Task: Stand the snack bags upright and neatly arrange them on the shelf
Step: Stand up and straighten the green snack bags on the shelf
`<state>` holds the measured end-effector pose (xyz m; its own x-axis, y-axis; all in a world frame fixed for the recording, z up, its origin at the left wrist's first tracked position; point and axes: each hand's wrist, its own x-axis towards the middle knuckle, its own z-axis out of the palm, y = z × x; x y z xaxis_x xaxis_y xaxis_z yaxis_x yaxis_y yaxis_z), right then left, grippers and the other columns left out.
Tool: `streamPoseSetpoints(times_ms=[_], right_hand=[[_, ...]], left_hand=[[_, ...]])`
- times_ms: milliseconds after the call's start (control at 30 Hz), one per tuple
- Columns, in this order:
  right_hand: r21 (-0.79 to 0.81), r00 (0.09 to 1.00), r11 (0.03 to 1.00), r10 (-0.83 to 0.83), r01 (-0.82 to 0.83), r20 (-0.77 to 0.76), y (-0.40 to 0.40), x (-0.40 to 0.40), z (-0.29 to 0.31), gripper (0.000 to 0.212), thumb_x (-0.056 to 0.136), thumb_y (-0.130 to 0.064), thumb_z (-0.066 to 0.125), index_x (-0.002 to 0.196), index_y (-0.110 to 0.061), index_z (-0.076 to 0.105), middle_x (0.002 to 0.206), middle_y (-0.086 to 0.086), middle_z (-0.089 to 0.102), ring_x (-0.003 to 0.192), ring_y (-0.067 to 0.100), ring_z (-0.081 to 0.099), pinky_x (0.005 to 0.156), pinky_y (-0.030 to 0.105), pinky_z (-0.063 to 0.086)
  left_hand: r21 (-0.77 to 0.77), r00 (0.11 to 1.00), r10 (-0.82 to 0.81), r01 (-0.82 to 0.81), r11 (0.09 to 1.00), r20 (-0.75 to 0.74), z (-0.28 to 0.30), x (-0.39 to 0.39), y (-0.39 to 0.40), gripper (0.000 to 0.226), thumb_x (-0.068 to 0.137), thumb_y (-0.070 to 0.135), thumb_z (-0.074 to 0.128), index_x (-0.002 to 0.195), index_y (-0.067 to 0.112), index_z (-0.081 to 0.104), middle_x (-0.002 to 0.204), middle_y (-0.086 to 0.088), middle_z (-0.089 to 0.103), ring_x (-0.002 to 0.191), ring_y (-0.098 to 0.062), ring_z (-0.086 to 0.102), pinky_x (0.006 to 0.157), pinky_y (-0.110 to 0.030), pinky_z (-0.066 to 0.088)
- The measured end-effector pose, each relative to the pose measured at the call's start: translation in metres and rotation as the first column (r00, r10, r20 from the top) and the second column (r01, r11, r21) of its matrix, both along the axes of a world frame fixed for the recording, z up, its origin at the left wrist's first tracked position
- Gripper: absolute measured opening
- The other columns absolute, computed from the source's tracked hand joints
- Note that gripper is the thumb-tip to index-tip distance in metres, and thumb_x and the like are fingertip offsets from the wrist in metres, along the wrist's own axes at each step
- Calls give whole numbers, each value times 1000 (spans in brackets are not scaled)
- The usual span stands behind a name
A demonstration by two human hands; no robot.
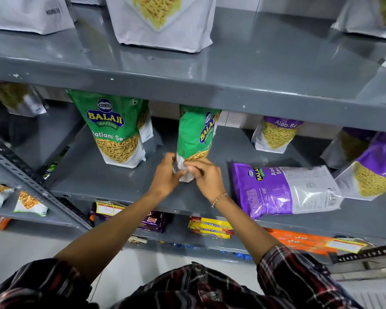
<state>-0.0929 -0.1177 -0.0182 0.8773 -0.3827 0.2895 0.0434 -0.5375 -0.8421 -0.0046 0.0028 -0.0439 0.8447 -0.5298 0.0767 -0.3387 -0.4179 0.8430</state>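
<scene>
A green Balaji snack bag (195, 134) stands upright on the grey middle shelf (94, 175), turned edge-on. My left hand (166, 172) and my right hand (206, 177) both grip its white bottom end. Left of it another green Balaji bag (114, 128) stands upright, facing front. To the right a purple Aloo Sev bag (283, 188) lies flat on the shelf. Behind that one a small purple bag (275, 136) stands upright. Another purple bag (374, 168) leans at the far right.
The grey upper shelf (254, 70) juts out above my hands and carries white snack bags (163, 21). Below are biscuit packs (210, 228) and orange packets (299, 240). A neighbouring rack at left holds small bags (29, 204). A slotted upright post (31, 181) runs diagonally at left.
</scene>
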Motion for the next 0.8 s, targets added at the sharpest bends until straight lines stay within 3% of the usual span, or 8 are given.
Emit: streamPoseSetpoints(times_ms=[67, 167, 267, 333, 433, 533, 667, 800], right_hand=[[67, 991, 990, -126, 123, 42, -16, -1, 1, 11, 84, -11, 62, 91, -10, 70, 92, 6, 69, 82, 14, 62, 76, 12, 47], [206, 946, 926, -325, 317, 7, -55, 0, -3, 23, 79, -10, 69, 99, -6, 60, 93, 14, 68, 81, 21, 63, 68, 3, 44], [264, 965, 953, -84, 150, -248, -87, 13, -9, 71, 74, -4, 72, 134, -6, 33, 140, 14, 44, 127, 25, 45, 98, 20, 40], [270, 939, 962, 70, 25, -338, -96, 24, -13, 90, 73, -3, 72, 143, -9, 16, 153, 9, 25, 138, 22, 26, 108, 35, 29], [312, 940, 950, 83, 26, -331, -92, 33, -18, 79, 73, 2, 71, 137, -10, 28, 144, 12, 39, 133, 26, 37, 105, 34, 32], [349, 958, 925, -52, 152, -282, -79, 29, -25, 67, 71, 6, 71, 128, -6, 39, 131, 16, 53, 119, 28, 52, 95, 27, 43], [306, 962, 929, -136, 206, -236, -64, 23, -27, 62, 73, 4, 70, 126, -7, 42, 127, 15, 58, 108, 17, 55, 81, 6, 43], [225, 951, 965, -60, 133, -304, -70, 11, -11, 69, 75, -3, 71, 134, -10, 37, 133, 9, 53, 117, 15, 49, 100, 28, 40]], left_hand=[[26, 1000, -17, 18, 1000, -20, 2, 10, 4, 41, 81, 27, 65, 107, 1, 46, 104, -21, 66, 96, -34, 64, 84, -50, 53], [120, 998, -46, 41, 992, 41, 8, 31, 8, 35, 84, 20, 60, 107, -5, 50, 100, -25, 68, 90, -34, 66, 83, -50, 52], [180, 992, -104, 89, 980, 75, 13, 55, 6, 25, 87, 8, 55, 107, -7, 56, 103, -25, 70, 94, -34, 68, 83, -38, 52], [212, 991, -122, 107, 971, 59, 15, 70, 2, 21, 88, 4, 53, 104, -9, 59, 106, -25, 69, 101, -35, 66, 89, -40, 51], [209, 986, -159, 165, 964, -44, 13, 84, -5, 23, 89, 0, 50, 108, -9, 59, 116, -26, 65, 114, -36, 60, 101, -50, 45], [195, 983, -145, 164, 967, -111, 13, 90, -13, 27, 89, -1, 49, 113, -5, 60, 123, -22, 64, 119, -32, 58, 105, -51, 43], [240, 997, -71, 73, 968, -20, 12, 86, -13, 20, 88, 9, 54, 103, -1, 64, 111, -20, 70, 107, -32, 64, 99, -44, 47], [243, 996, 75, -84, 966, 46, 4, 52, -2, 19, 89, 16, 56, 87, -1, 66, 96, -24, 71, 84, -29, 65, 78, -31, 47]])
